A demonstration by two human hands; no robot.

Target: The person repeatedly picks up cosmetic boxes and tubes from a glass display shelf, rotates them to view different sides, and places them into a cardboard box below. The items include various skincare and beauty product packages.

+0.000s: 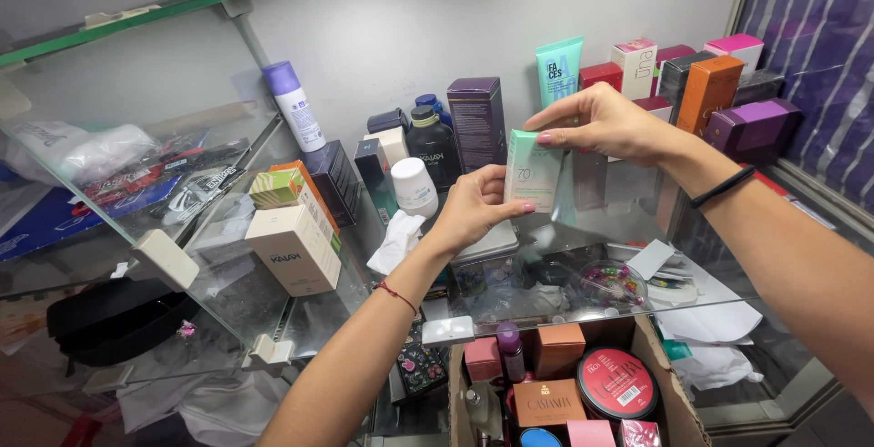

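At the far left a white spray bottle with a lilac cap (293, 104) stands upright on the glass shelf (228, 265), against the wall where it cannot tip; nearer lies a cream rectangular carton (295, 248), set on a slant beside a green-and-orange patterned box (276, 186). In the middle the left hand (469, 208) pinches the lower left edge of a small pale mint-green cardboard box (533, 170), thumb in front and fingers behind, steadying it upright. The right hand (605, 124) clasps the same box by its top corner from above, so the front faces the camera, apparently to keep the print readable. The box is held just above the glass shelf, in front of a dark purple tall carton (477, 119) and a dark glass bottle (432, 142). To the right, orange and purple boxes (728, 106) stand along the wall, and near the bottom an open cardboard box (669, 383) holds a round red tin (617, 381)
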